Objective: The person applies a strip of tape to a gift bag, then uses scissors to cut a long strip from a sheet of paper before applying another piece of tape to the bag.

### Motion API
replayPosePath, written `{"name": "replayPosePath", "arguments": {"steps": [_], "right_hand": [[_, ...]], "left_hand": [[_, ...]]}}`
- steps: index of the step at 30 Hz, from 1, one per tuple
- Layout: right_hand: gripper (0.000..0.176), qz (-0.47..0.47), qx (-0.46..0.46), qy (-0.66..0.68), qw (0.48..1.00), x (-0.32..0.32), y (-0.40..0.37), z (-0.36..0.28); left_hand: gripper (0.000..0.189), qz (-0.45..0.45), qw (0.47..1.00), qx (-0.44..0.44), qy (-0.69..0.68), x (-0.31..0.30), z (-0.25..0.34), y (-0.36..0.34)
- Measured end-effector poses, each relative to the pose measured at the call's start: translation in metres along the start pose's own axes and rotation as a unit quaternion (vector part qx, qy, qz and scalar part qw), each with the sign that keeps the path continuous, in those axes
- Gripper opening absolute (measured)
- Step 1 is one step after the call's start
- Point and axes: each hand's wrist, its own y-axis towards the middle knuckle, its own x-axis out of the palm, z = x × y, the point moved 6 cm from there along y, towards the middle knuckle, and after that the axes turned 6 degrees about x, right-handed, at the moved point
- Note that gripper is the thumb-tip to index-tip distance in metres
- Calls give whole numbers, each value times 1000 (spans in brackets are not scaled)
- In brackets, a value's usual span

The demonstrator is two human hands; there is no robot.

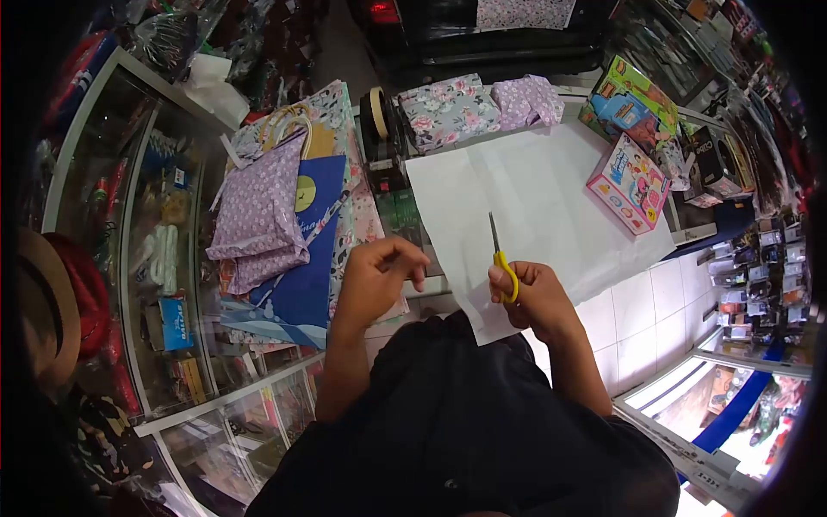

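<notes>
My right hand (536,297) grips a pair of scissors (506,274) by their yellow handles, the blades pointing away from me over a large white paper sheet (534,198). The sheet lies across the counter, and its near corner hangs down toward my lap. My left hand (379,276) hovers to the left of the sheet, fingers curled, thumb and fingertips a little apart, with nothing visible in them. On the sheet's far right rests a pink toy box (631,183). Behind it leans a green picture box (633,103).
Two wrapped parcels, a grey floral one (450,112) and a purple one (527,101), sit along the back edge beside a tape roll (378,113). At left, a purple floral bag (258,207) lies on a blue bag (314,293). Glass cases (142,198) flank the counter.
</notes>
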Motion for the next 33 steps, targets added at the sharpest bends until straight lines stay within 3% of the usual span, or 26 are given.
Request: {"name": "replayPosePath", "arguments": {"steps": [1, 2, 4, 6, 8, 9, 13, 19, 22, 24, 26, 30, 33], "right_hand": [[38, 2, -12, 15, 1000, 0, 1, 2], [38, 7, -8, 14, 1000, 0, 2, 5], [38, 14, -14, 19, 1000, -1, 3, 10], [37, 13, -5, 12, 1000, 0, 3, 17], [36, 14, -24, 7, 1000, 2, 2, 20], [36, 15, -25, 7, 1000, 1, 0, 21], [35, 12, -70, -1, 997, -5, -2, 14], [35, 21, -95, -25, 995, -3, 9, 4], [34, -3, -86, -50, 995, 5, 17, 7], [34, -3, -72, -62, 996, 9, 18, 5], [33, 18, -63, -86, 994, 7, 23, 10], [33, 32, -55, -64, 996, 4, 24, 15], [32, 28, -60, -58, 996, 2, 22, 18]], "left_hand": [[25, 29, 995, -45, 89, -3, 3, 2], [25, 27, 995, -48, 85, -3, -1, 4], [38, -32, 951, -183, 247, -2, -20, 2], [49, -33, 932, -166, 322, 7, -24, 8], [55, -75, 860, -75, 498, 17, -28, 21], [61, -56, 845, -85, 525, 22, -23, 24], [59, -55, 839, -115, 529, 29, -21, 29], [51, -11, 878, -131, 460, 29, -25, 18], [36, 60, 898, -40, 435, 27, -25, 13], [32, 144, 882, -10, 449, 27, -17, 9], [34, 125, 877, -58, 461, 27, -18, 11], [33, 152, 845, -28, 511, 27, -12, 10], [31, 117, 815, -101, 558, 26, -16, 14]]}}
